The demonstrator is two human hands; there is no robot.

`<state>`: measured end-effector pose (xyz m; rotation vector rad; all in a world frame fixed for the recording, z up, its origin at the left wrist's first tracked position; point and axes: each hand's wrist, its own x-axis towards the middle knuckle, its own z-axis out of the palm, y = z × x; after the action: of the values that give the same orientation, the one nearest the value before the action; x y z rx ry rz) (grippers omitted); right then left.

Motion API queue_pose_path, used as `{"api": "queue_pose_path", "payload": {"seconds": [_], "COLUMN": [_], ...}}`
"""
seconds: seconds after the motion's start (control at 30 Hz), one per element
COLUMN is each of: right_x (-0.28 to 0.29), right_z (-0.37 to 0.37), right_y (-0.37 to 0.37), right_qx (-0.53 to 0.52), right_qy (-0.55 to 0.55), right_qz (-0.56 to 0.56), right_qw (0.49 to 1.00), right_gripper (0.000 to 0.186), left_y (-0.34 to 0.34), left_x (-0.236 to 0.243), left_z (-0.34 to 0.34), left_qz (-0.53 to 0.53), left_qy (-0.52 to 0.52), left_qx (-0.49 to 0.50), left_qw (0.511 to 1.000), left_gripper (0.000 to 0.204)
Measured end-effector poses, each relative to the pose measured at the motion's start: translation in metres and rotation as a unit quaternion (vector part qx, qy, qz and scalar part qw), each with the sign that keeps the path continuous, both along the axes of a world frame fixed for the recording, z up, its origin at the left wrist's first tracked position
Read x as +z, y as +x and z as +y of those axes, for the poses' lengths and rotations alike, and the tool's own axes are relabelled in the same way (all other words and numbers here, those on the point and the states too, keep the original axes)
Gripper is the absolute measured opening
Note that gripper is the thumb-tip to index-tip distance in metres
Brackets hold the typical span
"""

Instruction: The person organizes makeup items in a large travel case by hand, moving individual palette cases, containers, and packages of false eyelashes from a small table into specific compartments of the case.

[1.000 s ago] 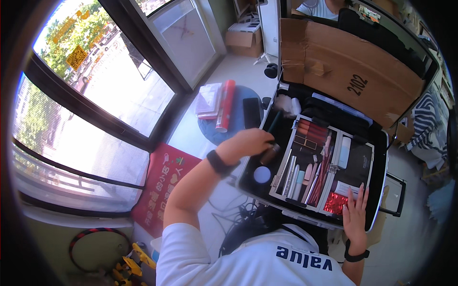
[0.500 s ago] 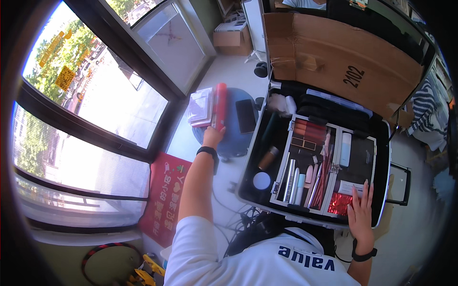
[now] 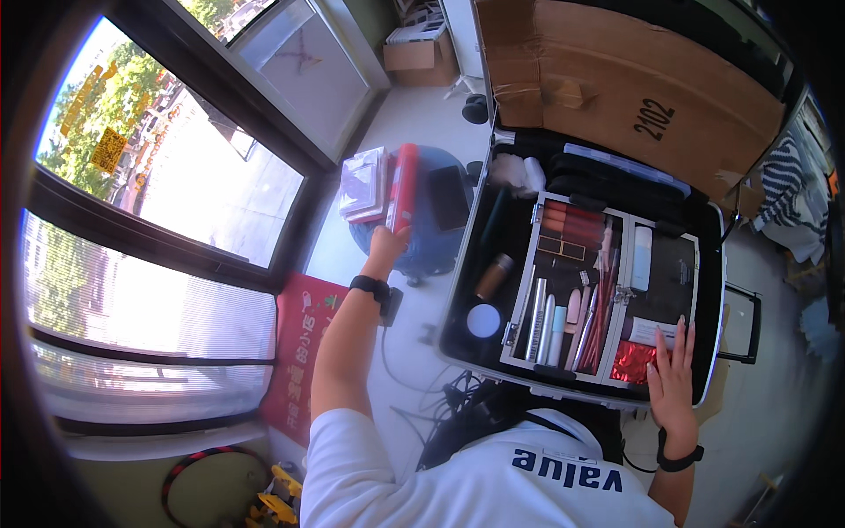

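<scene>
My left hand (image 3: 387, 246) is closed round the near end of a long red box (image 3: 404, 180), which lies on a round blue stool (image 3: 424, 242). Flat packets in clear wrap (image 3: 363, 179) lie against its left side, and a dark phone (image 3: 448, 198) is on its right. My right hand (image 3: 673, 378) rests with fingers spread at the near right of an open makeup case (image 3: 458, 348). Its fingertips lie by a white tube (image 3: 650, 332) and a shiny red packet (image 3: 632, 362). Nothing is gripped in it.
The case's tray holds several makeup pencils (image 3: 597, 321), lip colours (image 3: 572, 220) and a pale blue bottle (image 3: 640, 260). A brown bottle (image 3: 494, 276) lies left of it. Cardboard (image 3: 651, 97) lines the raised lid. Cables (image 3: 458, 396) run below the case; glass doors (image 3: 176, 176) stand left.
The whole view has shifted slightly. My left hand still grips the red box on the stool, and my right hand stays at the case.
</scene>
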<state>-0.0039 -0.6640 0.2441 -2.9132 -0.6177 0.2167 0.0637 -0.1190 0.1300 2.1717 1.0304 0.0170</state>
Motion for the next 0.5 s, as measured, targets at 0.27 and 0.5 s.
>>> {"api": "queue_pose_path", "payload": {"seconds": [0.27, 0.5], "right_x": [-0.004, -0.006], "right_z": [-0.003, -0.007], "right_y": [-0.002, -0.002], "right_qx": [-0.009, 0.002], "right_qy": [0.003, 0.007], "right_qz": [0.008, -0.012], "right_qw": [1.000, 1.000], "right_gripper": [0.051, 0.049], "left_y": [-0.085, -0.115], "left_x": [0.123, 0.164], "left_z": [-0.063, -0.131], "left_qz": [-0.173, -0.081], "left_qy": [-0.108, -0.226], "left_qx": [-0.049, -0.146], "left_qw": [0.978, 0.960], "left_gripper": [0.044, 0.051]}}
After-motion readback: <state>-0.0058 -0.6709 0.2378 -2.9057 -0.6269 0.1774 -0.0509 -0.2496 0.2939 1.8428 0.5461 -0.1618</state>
